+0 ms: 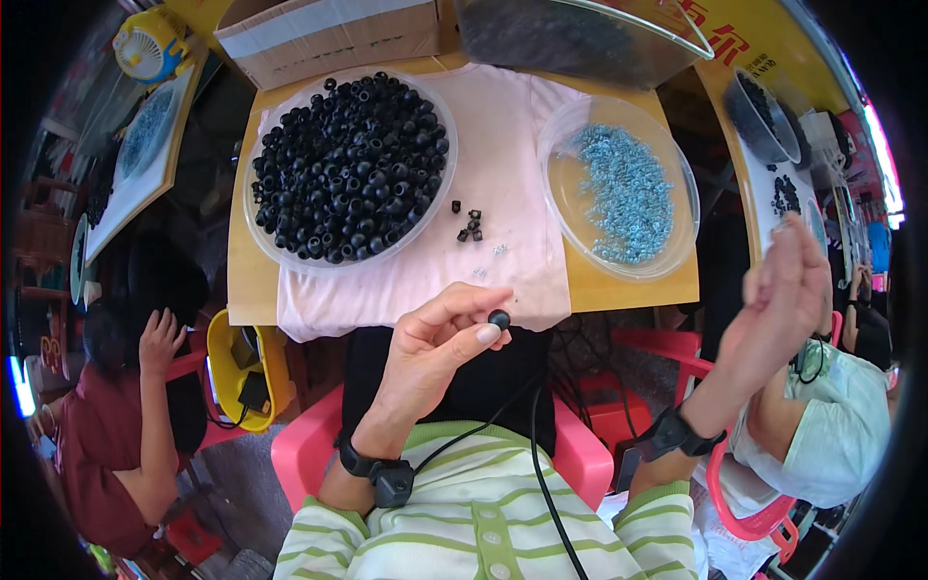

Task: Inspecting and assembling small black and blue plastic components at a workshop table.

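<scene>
My left hand [452, 329] is closed, pinching a round black bead-like piece [499, 319] between thumb and fingers just off the table's front edge. Raised to the right, beyond the table's right edge, my right hand [788, 275] is smeared by motion; whether it holds anything cannot be made out. A round clear tray [253, 208] heaped with similar hollow black pieces [348, 164] stands at the left. Small dark blocky pieces [470, 229] and a few tiny silvery bits [499, 249] lie on the pink cloth [503, 145]. At the right, another clear tray [570, 208] holds tiny light-blue pieces [628, 198].
A cardboard box [329, 43] and a clear bin [580, 39] stand at the table's back. A yellow basket [227, 377] hangs below left. People sit at both sides, a sleeve [831, 416] close by my right arm. Black cables [537, 454] run over my lap.
</scene>
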The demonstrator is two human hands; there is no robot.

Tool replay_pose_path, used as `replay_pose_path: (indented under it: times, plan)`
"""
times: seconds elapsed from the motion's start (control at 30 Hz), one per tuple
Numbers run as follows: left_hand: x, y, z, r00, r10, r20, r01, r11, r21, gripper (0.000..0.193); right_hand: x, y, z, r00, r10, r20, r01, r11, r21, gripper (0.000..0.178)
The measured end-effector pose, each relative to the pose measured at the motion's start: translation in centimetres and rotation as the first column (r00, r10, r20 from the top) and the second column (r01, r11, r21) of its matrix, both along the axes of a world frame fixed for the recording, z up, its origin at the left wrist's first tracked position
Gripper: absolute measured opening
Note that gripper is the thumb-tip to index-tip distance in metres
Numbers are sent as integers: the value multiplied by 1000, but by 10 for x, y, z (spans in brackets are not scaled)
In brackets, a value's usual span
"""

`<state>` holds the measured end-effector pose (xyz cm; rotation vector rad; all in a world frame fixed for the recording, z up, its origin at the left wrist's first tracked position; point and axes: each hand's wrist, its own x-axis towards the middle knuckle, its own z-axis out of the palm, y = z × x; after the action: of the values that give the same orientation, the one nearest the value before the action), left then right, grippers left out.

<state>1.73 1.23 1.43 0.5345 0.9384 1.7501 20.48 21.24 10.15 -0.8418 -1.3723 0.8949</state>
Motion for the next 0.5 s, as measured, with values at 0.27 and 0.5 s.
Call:
replay_pose_path:
  times: [0.27, 0.5]
  plan:
    - [0, 2, 0, 998, -35, 55, 34, 999, 22, 20, -45, -77, -37, 722, 591, 359, -600, 794, -101, 14]
    - [0, -1, 1, 999, -31, 12, 31, 1000, 0, 18, -46, -73, -42, 728, 580, 365, -605, 794, -56, 11]
